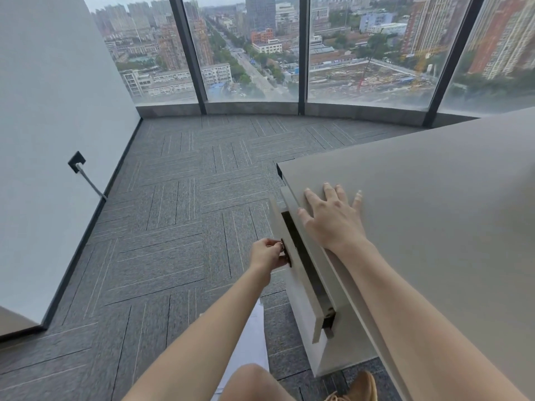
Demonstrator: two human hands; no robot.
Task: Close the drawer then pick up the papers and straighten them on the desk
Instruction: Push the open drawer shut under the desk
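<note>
A beige drawer [301, 287] stands slightly out from the side of the desk [434, 198], with a dark gap showing along its top. My left hand [267, 254] is closed around the drawer's small dark metal handle [285, 251]. Flat on the desk top near its left edge lies my right hand [333, 215], fingers spread, holding nothing. White papers [250, 340] lie on the carpet below the drawer, partly hidden behind my left forearm and knee.
Grey patterned carpet [173, 212] covers the floor to the left. A white wall [58, 140] carries a black socket with a cable [76, 163]. Floor-to-ceiling windows [252, 47] run along the back. My knee and a tan shoe [362, 386] are at the bottom.
</note>
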